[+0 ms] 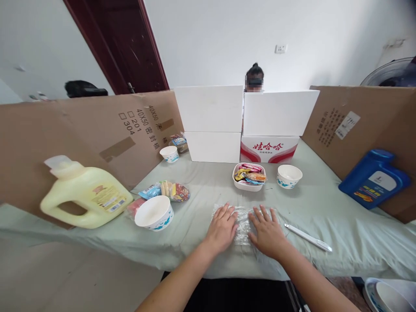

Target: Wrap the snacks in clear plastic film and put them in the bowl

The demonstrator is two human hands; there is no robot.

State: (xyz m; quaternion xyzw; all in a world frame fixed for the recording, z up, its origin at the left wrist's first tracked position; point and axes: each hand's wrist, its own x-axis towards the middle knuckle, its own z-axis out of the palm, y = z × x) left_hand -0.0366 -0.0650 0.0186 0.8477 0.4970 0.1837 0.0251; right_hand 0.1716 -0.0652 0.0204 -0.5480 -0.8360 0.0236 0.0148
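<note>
Both my hands lie palm down with the fingers spread, gripping nothing: my left hand [222, 229] and my right hand [268, 232] press on a crinkled piece of clear plastic [242, 229] that lies flat beneath and between them. I can't tell whether it is a single sheet or a bag.

To smooth it well, I'd say the pressure should be light and even, from the middle outward, one palm anchoring while the other strokes, since thin film like this probably clings and bunches if pushed fast. Its clear edges are hard to pick out against the pale green cloth [201, 186] over the table, so feeling for them seems wiser than looking.

Just beside my right hand lies a slim white tool [308, 237], the nearest thing a sideways sweep could knock. Ahead of my fingertips is a white tub [249, 187] of wrapped snacks [250, 174], with a paper bowl [288, 182] to its right. Left of my left hand are a larger bowl [162, 222], snack packets [175, 192] and a yellow jug [107, 195]; well to my right leans a blue bottle [373, 180]. Farther ahead, white boxes [211, 108] wall off the table.
</note>
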